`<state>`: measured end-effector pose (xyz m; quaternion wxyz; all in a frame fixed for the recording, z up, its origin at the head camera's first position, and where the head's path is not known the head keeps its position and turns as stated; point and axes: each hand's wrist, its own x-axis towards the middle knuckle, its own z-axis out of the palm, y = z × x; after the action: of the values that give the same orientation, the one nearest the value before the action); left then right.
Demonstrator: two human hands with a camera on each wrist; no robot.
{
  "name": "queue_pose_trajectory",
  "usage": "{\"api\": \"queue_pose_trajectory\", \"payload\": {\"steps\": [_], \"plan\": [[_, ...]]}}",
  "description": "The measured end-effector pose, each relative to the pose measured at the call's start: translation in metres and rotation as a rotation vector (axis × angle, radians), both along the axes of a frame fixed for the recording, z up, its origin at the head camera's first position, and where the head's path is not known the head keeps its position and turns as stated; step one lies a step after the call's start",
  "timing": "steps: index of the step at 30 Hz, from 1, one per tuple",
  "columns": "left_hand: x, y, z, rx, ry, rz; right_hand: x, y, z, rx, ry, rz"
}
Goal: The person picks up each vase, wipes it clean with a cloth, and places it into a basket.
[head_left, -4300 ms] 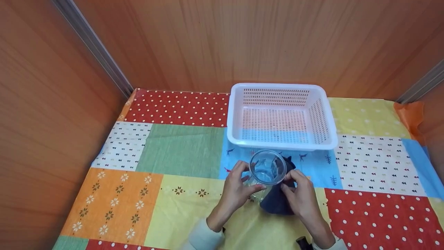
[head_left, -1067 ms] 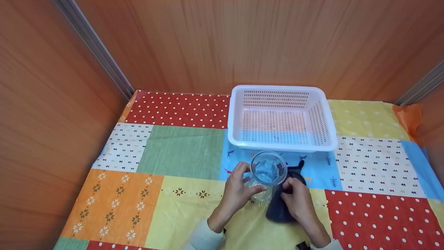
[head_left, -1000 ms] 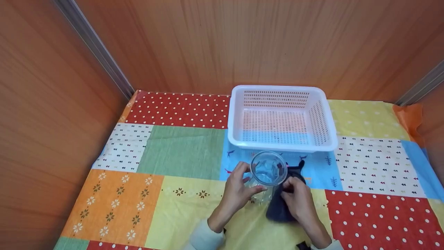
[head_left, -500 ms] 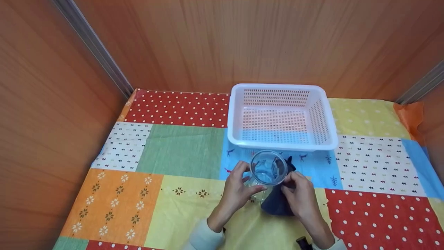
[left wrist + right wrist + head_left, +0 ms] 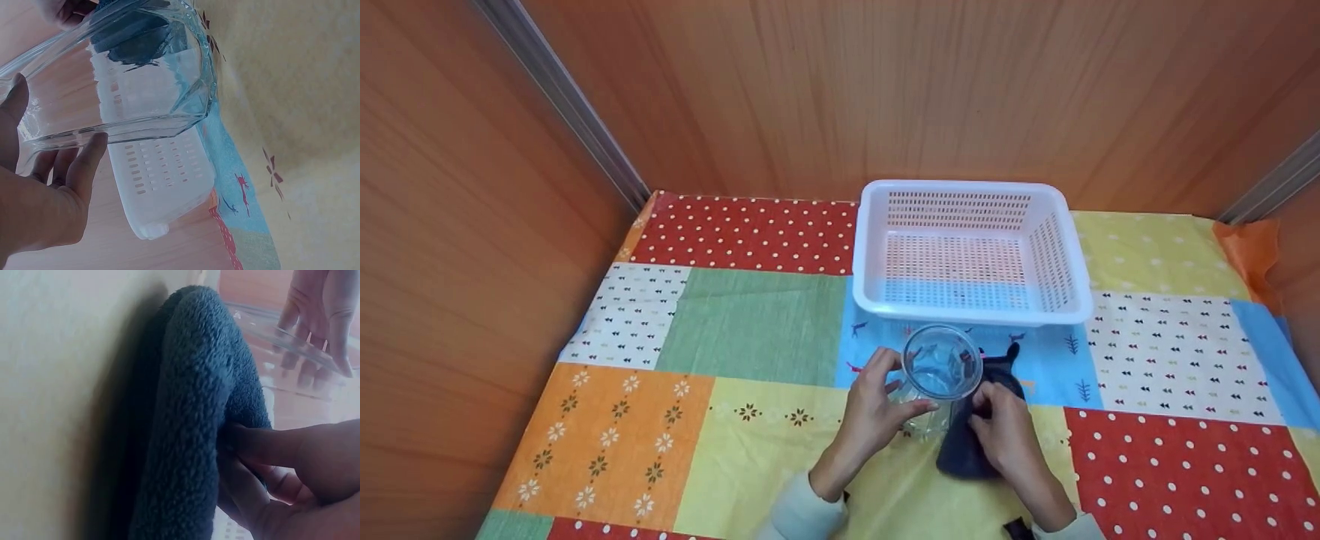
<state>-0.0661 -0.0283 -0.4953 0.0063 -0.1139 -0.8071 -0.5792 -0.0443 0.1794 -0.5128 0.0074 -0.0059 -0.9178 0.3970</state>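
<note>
Gripping a clear, round-mouthed glass jar (image 5: 942, 367), mouth up, between the thumb and curved fingers of the left hand (image 5: 876, 409). Pinching a dark navy, fuzzy cloth (image 5: 962, 454) in the right hand (image 5: 1011, 427), just to the jar's right. Holding both over a multicoloured patchwork tablecloth (image 5: 765, 322), near a white, rectangular, slotted plastic basket (image 5: 971, 313).

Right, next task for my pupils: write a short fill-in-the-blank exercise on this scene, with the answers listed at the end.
1. The left hand holds the clear jar, while the dark cloth is pinched by the ____ hand.
2. The slotted basket is ____ in colour.
3. Seen from the head camera, the basket stands ____ away than the jar.

Missing words: right; white; farther.
</note>
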Motion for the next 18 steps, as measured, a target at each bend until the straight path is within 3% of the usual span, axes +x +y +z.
{"api": "queue_pose_trajectory", "payload": {"steps": [5,13,18], "plan": [[-0.001,0.0,-0.001,-0.001,0.014,0.001,0.003,-0.002,0.01,-0.046,-0.029,-0.043],[-0.001,0.0,-0.002,0.001,0.027,0.005,0.005,-0.01,0.044,-0.085,0.067,-0.05],[-0.001,0.0,-0.002,0.002,0.026,0.006,0.005,-0.01,0.044,-0.101,0.061,-0.048]]}}
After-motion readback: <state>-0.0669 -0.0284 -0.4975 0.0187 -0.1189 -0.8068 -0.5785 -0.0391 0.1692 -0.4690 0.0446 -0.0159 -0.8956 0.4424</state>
